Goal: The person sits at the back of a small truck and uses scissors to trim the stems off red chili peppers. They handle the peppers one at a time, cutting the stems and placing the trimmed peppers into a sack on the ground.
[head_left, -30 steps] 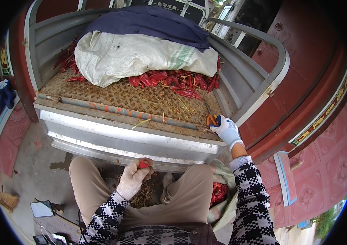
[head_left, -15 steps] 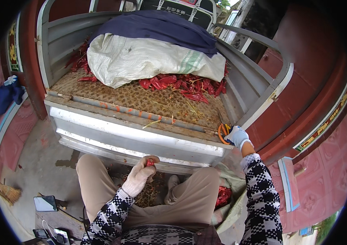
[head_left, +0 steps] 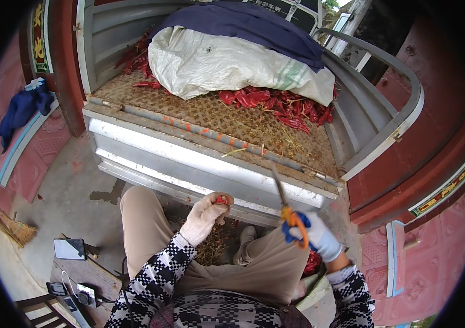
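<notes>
My left hand [head_left: 202,221], in a whitish glove, is closed round a dried red chili [head_left: 222,199], whose red end pokes out between thumb and fingers above my lap. In a white and blue glove, my right hand [head_left: 322,239] grips a pair of scissors [head_left: 287,213] by the orange handles. Their blades point up and away toward the cargo bed's edge, apart from the chili; motion blurs them a little. More dried red chilies [head_left: 292,112] lie on the rusty cargo bed [head_left: 205,117], partly under a white woven sack [head_left: 227,68] and a navy cloth [head_left: 243,24].
The bed's metal tailgate [head_left: 188,164] stands just beyond my knees. Stems and scraps [head_left: 210,249] litter the ground between my feet. By my right knee, partly hidden, is a sack [head_left: 320,295] with red chilies. A phone [head_left: 70,249] and a broom [head_left: 19,232] are at left.
My right hand has lifted the scissors off the right end of the bed's edge and brought them left and nearer me. The left hand keeps its chili. The whole view has shifted.
</notes>
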{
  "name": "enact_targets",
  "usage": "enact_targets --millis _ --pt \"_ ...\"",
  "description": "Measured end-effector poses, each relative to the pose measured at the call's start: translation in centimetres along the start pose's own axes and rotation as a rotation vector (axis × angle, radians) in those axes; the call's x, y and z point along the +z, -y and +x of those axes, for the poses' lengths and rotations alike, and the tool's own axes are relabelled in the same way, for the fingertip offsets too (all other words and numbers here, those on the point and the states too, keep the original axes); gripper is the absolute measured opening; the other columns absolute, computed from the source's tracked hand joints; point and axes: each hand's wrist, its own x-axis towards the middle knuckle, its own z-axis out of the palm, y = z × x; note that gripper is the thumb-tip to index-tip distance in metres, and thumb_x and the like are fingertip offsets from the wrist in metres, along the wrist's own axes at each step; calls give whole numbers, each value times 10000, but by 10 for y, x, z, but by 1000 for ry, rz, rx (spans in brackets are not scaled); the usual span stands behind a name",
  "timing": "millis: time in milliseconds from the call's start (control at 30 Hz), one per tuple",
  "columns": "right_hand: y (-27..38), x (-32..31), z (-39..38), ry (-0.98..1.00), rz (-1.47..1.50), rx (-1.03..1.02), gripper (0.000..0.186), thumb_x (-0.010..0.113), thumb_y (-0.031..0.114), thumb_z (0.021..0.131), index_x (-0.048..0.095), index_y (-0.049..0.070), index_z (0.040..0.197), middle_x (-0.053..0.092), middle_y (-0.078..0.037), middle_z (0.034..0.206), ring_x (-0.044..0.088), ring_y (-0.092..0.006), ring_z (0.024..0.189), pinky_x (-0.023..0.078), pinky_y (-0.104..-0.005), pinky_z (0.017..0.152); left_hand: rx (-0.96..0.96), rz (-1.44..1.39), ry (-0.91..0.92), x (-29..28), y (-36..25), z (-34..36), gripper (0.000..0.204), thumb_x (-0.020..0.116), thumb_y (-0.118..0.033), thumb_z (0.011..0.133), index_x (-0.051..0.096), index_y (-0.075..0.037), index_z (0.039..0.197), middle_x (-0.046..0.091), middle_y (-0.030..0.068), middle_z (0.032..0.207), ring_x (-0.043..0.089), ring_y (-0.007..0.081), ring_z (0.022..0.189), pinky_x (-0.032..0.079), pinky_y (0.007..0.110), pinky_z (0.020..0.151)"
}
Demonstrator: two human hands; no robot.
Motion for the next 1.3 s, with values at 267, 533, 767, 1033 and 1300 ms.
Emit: enact_targets --millis 267,533,767,1033,1300 --pt "-4 71 -12 546 279 78 482 606 390 945 573 -37 1165 579 -35 801 544 -110 746 456 -255 678 64 88 -23 -12 1 -2 311 531 -175 865 634 -11 1108 597 15 892 531 93 773 444 234 698" --pt "-14 77 -15 699 590 127 606 363 514 1021 589 -31 1159 519 -40 762 450 -111 665 387 -234 627 83 97 -56 -13 4 -3 335 498 -115 807 643 53 1060 662 60 907 580 109 789 458 231 720" --pt "-15 75 -7 729 740 69 669 312 523 1030 637 -60 1074 502 -51 648 429 -130 556 382 -253 540 106 86 -47 -15 9 -3 338 501 -119 804 655 54 1050 673 58 921 591 115 813 462 235 745" --pt "-19 73 0 720 799 166 783 285 601 1004 633 -99 1045 476 -36 588 384 -116 497 308 -249 458 68 82 -98 -14 7 -4 328 508 -115 787 653 86 1002 669 71 851 563 103 712 440 210 653" --pt "-51 105 13 748 1077 89 841 317 687 945 618 -97 1000 420 -12 519 345 -112 419 258 -253 400 65 -17 -176 -9 6 -6 295 478 -66 794 654 81 980 573 17 713 426 66 607 332 223 551"
